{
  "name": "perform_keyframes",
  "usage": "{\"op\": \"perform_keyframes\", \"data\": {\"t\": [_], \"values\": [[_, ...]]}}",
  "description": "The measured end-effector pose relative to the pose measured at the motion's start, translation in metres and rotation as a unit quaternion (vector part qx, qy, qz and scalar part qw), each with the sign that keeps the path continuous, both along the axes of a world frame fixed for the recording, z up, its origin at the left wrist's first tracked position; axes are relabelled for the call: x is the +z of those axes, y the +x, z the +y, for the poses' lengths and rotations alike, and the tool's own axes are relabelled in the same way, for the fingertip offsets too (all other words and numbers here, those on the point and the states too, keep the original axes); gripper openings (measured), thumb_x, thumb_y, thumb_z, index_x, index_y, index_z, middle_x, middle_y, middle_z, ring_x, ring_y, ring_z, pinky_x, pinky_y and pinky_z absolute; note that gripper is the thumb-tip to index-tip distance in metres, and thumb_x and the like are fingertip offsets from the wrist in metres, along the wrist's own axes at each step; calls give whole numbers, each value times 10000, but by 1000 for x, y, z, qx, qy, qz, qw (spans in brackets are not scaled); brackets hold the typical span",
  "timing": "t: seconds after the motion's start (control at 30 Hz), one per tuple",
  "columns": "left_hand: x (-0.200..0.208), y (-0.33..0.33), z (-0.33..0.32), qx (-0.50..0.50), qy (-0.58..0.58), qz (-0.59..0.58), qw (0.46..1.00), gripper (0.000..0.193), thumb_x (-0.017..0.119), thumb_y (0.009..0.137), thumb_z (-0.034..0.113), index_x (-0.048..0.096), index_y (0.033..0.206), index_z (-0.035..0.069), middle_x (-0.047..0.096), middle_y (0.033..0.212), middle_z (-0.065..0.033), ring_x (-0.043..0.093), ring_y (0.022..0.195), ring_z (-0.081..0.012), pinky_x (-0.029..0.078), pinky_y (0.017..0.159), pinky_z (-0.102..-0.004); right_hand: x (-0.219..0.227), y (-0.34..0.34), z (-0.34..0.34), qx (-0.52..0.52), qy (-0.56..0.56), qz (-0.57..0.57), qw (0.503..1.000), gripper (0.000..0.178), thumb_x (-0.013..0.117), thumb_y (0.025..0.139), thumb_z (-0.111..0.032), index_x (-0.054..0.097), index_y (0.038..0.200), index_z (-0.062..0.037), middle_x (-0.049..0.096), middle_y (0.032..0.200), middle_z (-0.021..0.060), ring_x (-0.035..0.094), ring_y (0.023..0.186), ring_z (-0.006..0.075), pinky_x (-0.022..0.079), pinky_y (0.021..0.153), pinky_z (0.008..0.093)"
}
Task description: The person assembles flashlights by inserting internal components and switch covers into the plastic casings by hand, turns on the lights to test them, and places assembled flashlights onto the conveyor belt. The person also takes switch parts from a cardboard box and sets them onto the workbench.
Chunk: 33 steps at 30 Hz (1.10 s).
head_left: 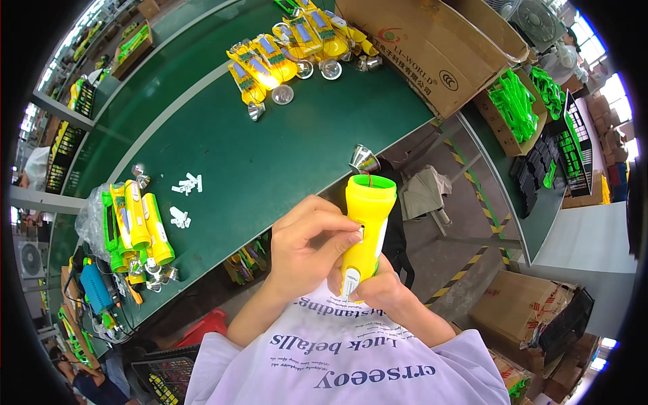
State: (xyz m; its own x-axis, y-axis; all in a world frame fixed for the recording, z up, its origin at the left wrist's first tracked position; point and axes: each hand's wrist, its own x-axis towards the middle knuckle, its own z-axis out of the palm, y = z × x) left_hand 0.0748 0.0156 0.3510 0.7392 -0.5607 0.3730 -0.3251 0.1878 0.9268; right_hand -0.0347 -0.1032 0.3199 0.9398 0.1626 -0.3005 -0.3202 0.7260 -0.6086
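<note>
In front of my chest is a yellow flashlight body (368, 212), its wide green-rimmed mouth facing up. A silver reflector (364, 159) hangs out past the mouth on thin wires. My right hand (382, 286) wraps round the lower end, beside a white tab (350, 281). My left hand (307, 246) is closed in a pinch at the body's side, by a small dark slot. A little white piece shows at its fingertips, mostly hidden. On the green table (236, 175), small white plastic pieces (187, 184) lie in two loose groups.
More yellow and green flashlight bodies (138, 223) lie at the table's left, near a blue tool (96, 287). Yellow casings with circuit boards and reflectors (270, 61) are grouped at the far side. A large cardboard box (418, 50) stands far right, with green parts (514, 104) beyond.
</note>
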Motion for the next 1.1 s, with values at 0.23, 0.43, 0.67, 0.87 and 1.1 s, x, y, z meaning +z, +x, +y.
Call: {"op": "perform_keyframes", "data": {"t": [0.23,0.43,0.67,0.87,1.1], "values": [[-9,3,11,-41,38,127,990,391,779,751,-1,622,1108,-23,647,909,-87,613,798,-147,502,719,-268,5,-2,-1,-1,-56,-26,998,459,615,495,-21,513,943,-27,565,750,77,562,649,171,472,591,290],[-16,12,12,-205,7,302,931,437,679,834,164,563,1194,-56,658,1053,-110,635,923,-153,520,862,-303,6,-1,6,57,-19,-26,998,428,607,467,-16,532,888,-25,568,719,72,562,635,174,465,582,285],[-12,13,14,-209,18,237,949,377,621,837,78,575,1194,-32,678,1035,-94,643,939,-146,520,860,-301,3,-2,12,31,37,-7,999,459,622,486,14,559,940,-2,581,767,117,583,685,209,484,604,322],[-29,3,10,-173,-17,285,943,409,586,857,88,528,1245,-28,645,1075,-95,623,977,-149,503,887,-304,3,1,12,42,47,19,998,474,588,466,23,513,930,-38,571,734,89,577,654,218,478,604,318],[-39,-5,4,-140,4,321,937,436,533,913,231,477,1279,1,618,1087,-83,612,954,-137,505,841,-288,1,4,11,31,58,70,995,463,566,468,37,525,926,-18,566,752,100,562,665,219,463,600,324]]}}
